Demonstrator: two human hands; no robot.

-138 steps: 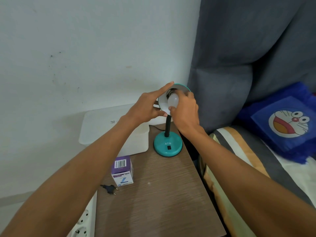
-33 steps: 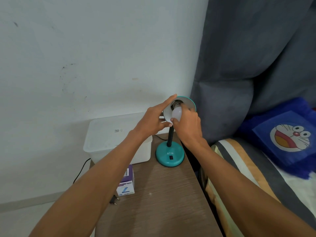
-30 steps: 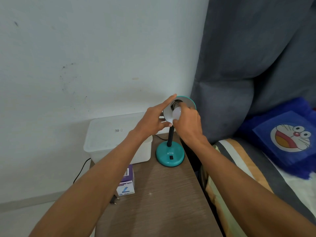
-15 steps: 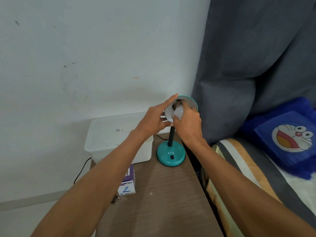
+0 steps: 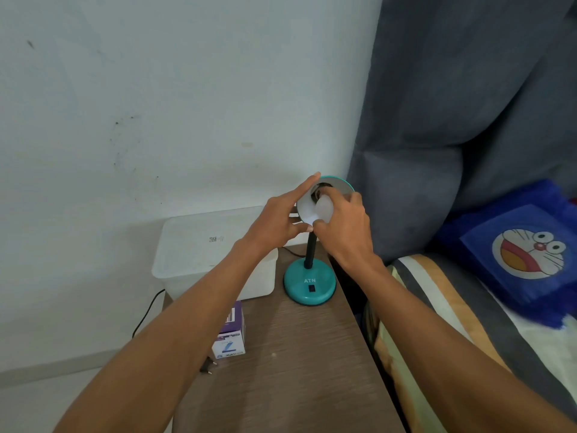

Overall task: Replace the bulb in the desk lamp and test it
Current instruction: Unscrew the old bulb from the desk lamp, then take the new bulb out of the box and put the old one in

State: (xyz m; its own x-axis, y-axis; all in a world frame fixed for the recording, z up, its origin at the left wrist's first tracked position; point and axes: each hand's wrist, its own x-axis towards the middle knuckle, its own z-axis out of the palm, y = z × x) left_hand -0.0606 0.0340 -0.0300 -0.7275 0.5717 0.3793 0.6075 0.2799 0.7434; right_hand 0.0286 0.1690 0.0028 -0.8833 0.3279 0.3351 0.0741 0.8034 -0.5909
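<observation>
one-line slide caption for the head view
Right hand grips the white bulb at the teal lamp's shade while the left hand steadies its rim.

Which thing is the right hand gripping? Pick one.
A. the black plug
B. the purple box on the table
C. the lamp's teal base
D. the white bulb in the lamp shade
D: the right hand curls round the white bulb at the lamp shade, while the left hand steadies the rim.
</observation>
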